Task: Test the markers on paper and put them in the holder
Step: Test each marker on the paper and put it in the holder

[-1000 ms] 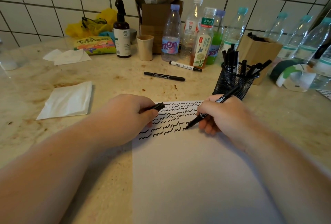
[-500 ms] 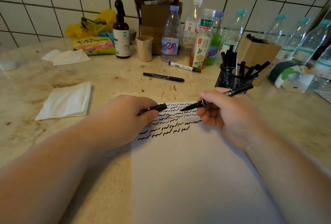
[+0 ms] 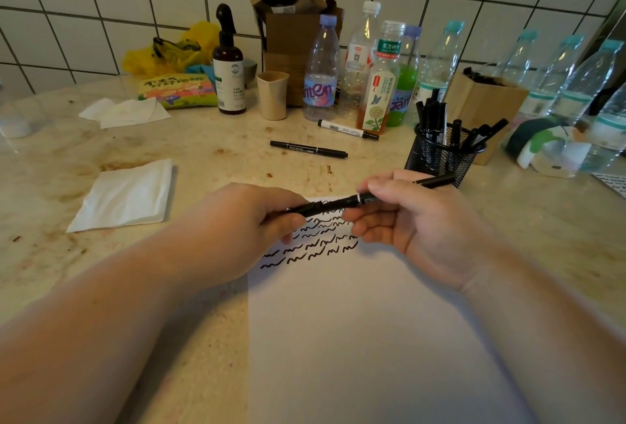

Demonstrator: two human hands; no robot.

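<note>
A stained beige stone countertop point(image 3: 101, 254) is backed by a wall of white square tiles with dark grout point(image 3: 101, 0). Along the wall are seen a yellow plastic bag point(image 3: 176, 51), a colourful snack packet point(image 3: 178, 91), a brown pump bottle point(image 3: 228, 74), a beige paper cup point(image 3: 272, 95), an open brown cardboard box point(image 3: 291, 27) and a row of clear plastic drink bottles point(image 3: 372, 71). Two white paper napkins are laid on the left, one folded point(image 3: 125, 195) and one crumpled point(image 3: 125, 112).

A white sheet of paper point(image 3: 355, 339) is spread near the front edge, its top marked with rows of black squiggles point(image 3: 315, 244). A black wire-mesh pen holder point(image 3: 437, 156), filled with black markers, is placed just behind the right hand. Two more markers lie loose on the counter: a black one point(image 3: 308, 148) and a white-barrelled one point(image 3: 347, 129).

The slim black marker point(image 3: 352, 200) being tested is held level above the squiggles. Its barrel is pinched by the curled fingers and thumb of the right hand point(image 3: 416, 220), and its capped end is gripped by the curled fingers of the left hand point(image 3: 257, 220).

Compared with half a second ago, the cap formerly held apart in the left hand is now joined to the marker's tip, and the two hands have been brought together. A second ago, the tip was pressed to the paper. The loose markers and holder are unchanged.
</note>
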